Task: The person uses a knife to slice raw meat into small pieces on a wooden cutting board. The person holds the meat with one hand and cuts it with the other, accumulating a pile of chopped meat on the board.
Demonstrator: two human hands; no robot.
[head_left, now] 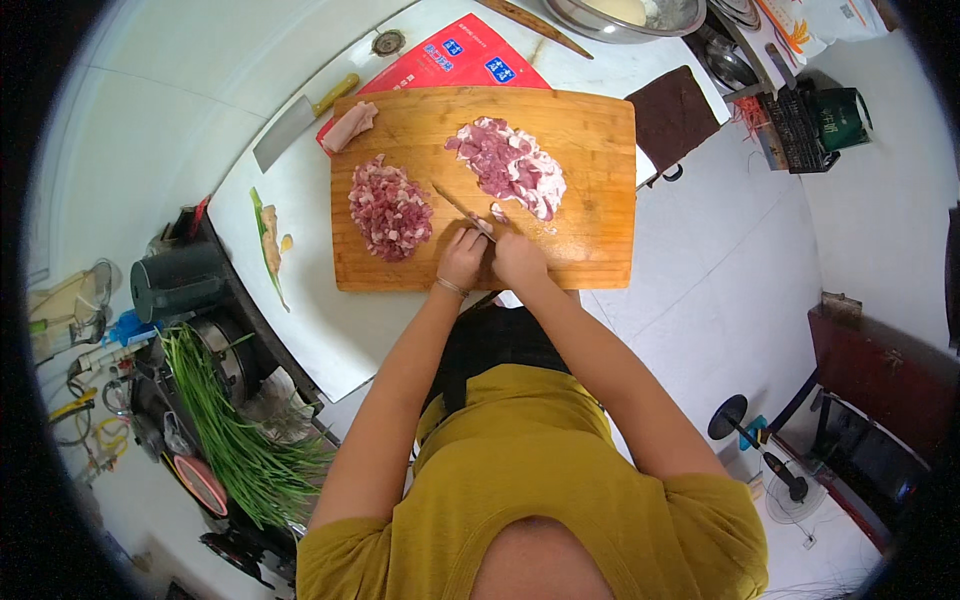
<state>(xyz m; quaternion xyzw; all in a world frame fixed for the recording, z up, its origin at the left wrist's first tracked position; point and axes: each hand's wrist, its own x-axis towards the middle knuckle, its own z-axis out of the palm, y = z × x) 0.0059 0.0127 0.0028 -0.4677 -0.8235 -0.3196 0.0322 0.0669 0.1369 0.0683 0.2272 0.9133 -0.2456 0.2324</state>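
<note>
My right hand [521,262] is closed around the handle of a kitchen knife [457,204], whose narrow blade slants up and left over the wooden cutting board [590,240]. Close beside the blade, my left hand [461,259] has its fingers curled down on a small piece of meat [483,224] at the board's near edge. Diced meat [390,212] is heaped to the left of the blade. Beyond my right hand lie sliced pieces of pinkish meat with white fat [508,168]. A pale slab of pork skin [350,127] rests at the board's far left corner.
A cleaver [283,134] lies left of the board, near ginger [268,237] and a scallion [257,210]. Under the board's far edge is a red sheet [460,60]. A metal bowl [650,22] and a wooden stick [537,27] are farther back. Long green chives [235,440] hang at lower left.
</note>
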